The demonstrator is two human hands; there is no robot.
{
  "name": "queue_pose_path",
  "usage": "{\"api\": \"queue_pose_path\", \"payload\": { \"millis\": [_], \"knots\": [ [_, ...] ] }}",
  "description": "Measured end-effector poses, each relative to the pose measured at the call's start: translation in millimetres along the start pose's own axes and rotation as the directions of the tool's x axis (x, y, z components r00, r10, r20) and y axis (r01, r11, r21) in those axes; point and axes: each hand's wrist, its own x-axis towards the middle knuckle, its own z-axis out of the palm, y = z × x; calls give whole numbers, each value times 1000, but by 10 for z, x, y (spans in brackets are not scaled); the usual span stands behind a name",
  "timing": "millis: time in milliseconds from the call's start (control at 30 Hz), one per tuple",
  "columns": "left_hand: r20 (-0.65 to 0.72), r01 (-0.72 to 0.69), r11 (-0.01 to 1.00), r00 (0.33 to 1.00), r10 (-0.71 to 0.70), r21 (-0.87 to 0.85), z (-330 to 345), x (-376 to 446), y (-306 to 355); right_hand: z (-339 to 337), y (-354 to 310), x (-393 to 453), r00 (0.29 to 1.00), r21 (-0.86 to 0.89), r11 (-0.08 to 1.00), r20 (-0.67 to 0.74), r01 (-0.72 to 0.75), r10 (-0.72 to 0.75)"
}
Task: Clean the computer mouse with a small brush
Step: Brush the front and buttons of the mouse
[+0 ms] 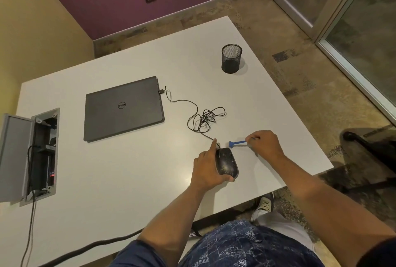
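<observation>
A black, dusty computer mouse lies on the white table near its right front edge. My left hand grips the mouse from its left side, thumb under its near end and index finger stretched along its far end. My right hand pinches the handle of a small blue brush. The brush head points left and sits just beyond the mouse's far end, slightly apart from it. The mouse's black cable runs in a loose tangle to a closed grey laptop.
A black mesh pen cup stands at the far right of the table. An open cable hatch with wires is set in the table's left edge. A black chair base stands on the floor to the right.
</observation>
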Motion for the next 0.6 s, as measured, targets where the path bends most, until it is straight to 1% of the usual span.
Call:
{"api": "queue_pose_path", "payload": {
  "millis": [100,133,167,200,233,300,367,400,467,500,533,600],
  "knots": [
    [6,-1,1000,1000,1,7,-10,8,6,4,-14,-4,995,-17,1000,95,10,-9],
    [10,-1,1000,1000,1,8,-13,10,8,-1,2,2,997,-35,999,79,3,-1],
    [13,-1,1000,1000,1,9,-17,14,11,-17,18,10,999,-48,999,32,-11,12],
    [14,-1,1000,1000,1,11,-18,19,12,-40,32,15,1000,-44,999,-15,-24,23],
    [16,-2,1000,1000,2,12,-18,25,11,-60,49,16,999,-19,999,-35,-28,27],
    [20,-2,1000,1000,2,16,-15,29,5,-82,64,-21,999,59,998,24,-23,22],
    [21,-3,1000,1000,3,20,-11,30,-3,-76,88,-79,994,74,997,109,-29,21],
    [24,-3,1000,1000,2,19,-8,30,-3,-71,121,-94,994,52,998,110,-33,27],
    [29,-1,1000,1000,0,16,-7,34,-6,-91,192,-108,998,21,998,33,-52,52],
    [31,-1,1000,1000,1,17,-8,40,-8,-108,222,-118,998,46,997,6,-68,68],
    [33,-2,1000,999,2,19,-7,42,-10,-119,245,-132,997,101,992,12,-80,79],
    [36,-4,1000,999,3,17,-5,43,-17,-116,255,-188,993,185,979,96,-89,72]
  ]
}}
